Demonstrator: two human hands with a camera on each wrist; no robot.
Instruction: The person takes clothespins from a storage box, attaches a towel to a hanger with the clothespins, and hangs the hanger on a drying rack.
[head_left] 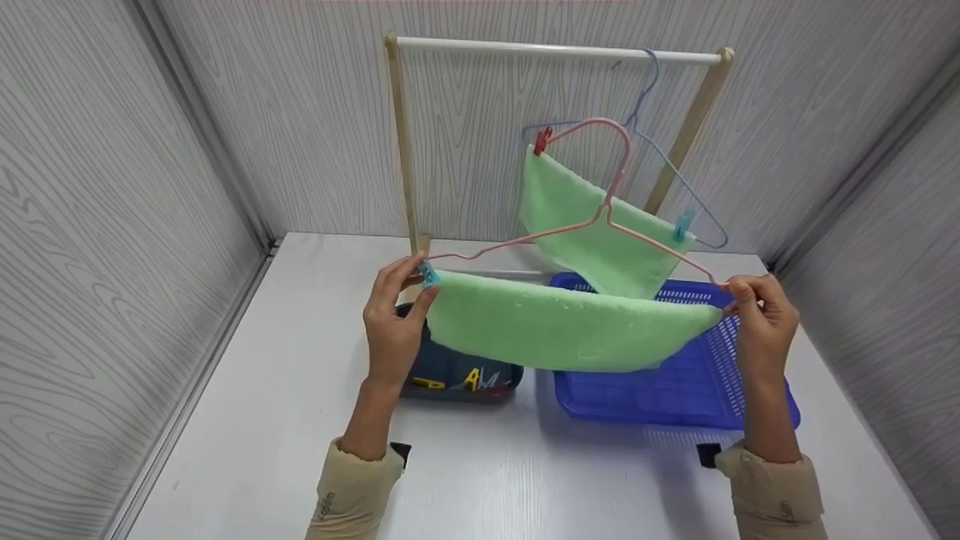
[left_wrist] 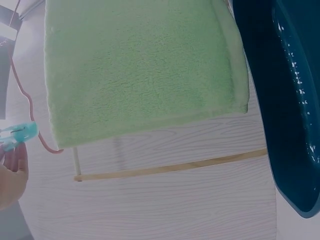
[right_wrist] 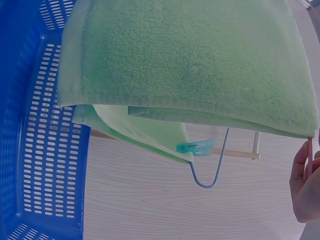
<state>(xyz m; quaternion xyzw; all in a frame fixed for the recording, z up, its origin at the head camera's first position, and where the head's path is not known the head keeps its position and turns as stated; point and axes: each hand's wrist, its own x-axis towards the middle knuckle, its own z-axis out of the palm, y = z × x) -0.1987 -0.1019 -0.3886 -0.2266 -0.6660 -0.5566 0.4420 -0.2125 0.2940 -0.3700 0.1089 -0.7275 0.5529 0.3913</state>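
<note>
A pale green towel (head_left: 570, 322) stretches between the two hands in front of a pink hanger (head_left: 525, 238). The left hand (head_left: 395, 315) pinches a light blue clothespin (head_left: 429, 274) at the towel's left corner, by the hanger's left end. In the left wrist view the same clothespin (left_wrist: 22, 132) overlaps the pink wire. The right hand (head_left: 765, 322) grips the hanger's right end together with the towel's right corner, and its fingers (right_wrist: 302, 165) lie against the pink wire in the right wrist view.
Behind, a rack (head_left: 525, 46) bears a blue hanger (head_left: 679, 176) with another green towel (head_left: 592, 217), held by a red clothespin (head_left: 541, 141) and a teal clothespin (head_left: 682, 225). Below stand a blue basket (head_left: 637, 401) and a dark tray (head_left: 457, 395) with several clothespins (head_left: 471, 379).
</note>
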